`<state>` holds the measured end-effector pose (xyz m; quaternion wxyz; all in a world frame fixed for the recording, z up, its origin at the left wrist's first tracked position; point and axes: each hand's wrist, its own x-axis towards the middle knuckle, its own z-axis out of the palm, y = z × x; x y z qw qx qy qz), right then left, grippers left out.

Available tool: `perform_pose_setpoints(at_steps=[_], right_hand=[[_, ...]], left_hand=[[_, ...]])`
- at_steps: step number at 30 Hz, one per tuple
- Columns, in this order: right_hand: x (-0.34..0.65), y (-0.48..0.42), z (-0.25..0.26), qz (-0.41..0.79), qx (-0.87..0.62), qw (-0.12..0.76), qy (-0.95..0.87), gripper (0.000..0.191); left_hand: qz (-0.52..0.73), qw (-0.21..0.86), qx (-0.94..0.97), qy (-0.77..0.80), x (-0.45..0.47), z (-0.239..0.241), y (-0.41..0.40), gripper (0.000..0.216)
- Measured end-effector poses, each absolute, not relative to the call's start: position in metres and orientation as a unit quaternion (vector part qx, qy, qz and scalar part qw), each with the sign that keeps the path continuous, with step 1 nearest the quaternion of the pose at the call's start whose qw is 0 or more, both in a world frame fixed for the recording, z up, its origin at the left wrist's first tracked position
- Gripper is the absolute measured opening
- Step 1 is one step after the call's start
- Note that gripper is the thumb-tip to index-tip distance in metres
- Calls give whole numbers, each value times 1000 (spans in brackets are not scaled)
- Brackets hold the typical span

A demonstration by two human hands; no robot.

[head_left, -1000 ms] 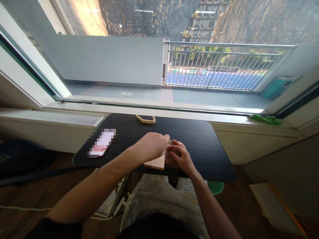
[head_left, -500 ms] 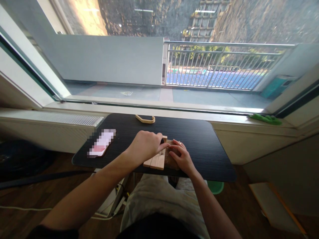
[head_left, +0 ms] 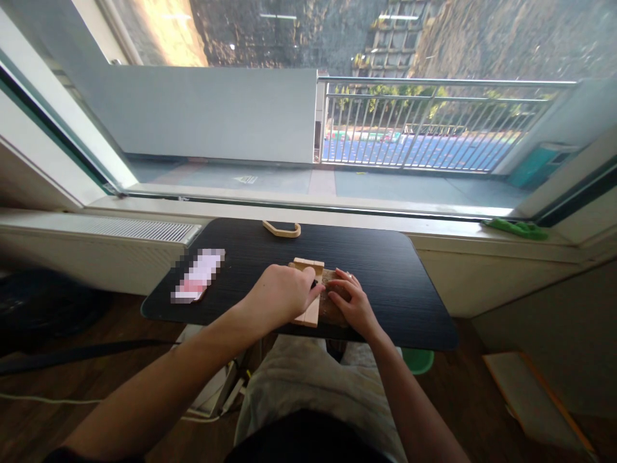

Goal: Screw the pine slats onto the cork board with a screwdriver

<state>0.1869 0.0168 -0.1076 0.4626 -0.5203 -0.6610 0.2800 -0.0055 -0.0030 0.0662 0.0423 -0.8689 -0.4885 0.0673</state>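
Observation:
A light wooden slatted board (head_left: 310, 287) lies near the front edge of the black table (head_left: 385, 270). My left hand (head_left: 282, 294) rests over its left part with the fingers curled, pinching a small dark thing I cannot name against the slats. My right hand (head_left: 351, 303) lies beside it, fingers bent and pressing down on a brown textured piece (head_left: 330, 310) that adjoins the board's right side. The board's far end shows past my left knuckles.
A wooden loop-shaped piece (head_left: 282, 229) sits at the table's far edge. A blurred pink and white flat object (head_left: 199, 276) lies at the left. Behind are a radiator (head_left: 120, 227), a window sill with a green cloth (head_left: 518, 228), and a balcony railing (head_left: 434, 122).
My left hand has drawn back along the slats toward me, uncovering the board's far end. My right hand has stayed on the brown piece.

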Motion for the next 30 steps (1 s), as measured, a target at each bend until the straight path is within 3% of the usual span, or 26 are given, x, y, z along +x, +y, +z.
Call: perform_pose_setpoints(at_steps=[14,30], right_hand=[[187,17,-107,276,-525,464,-658,21],[187,17,-106,281,-522,462,-660,21]], left_hand=[[55,16,-883,-465,-5,66,3,29],[76,-36,-892,-443,-1,67,23,27]])
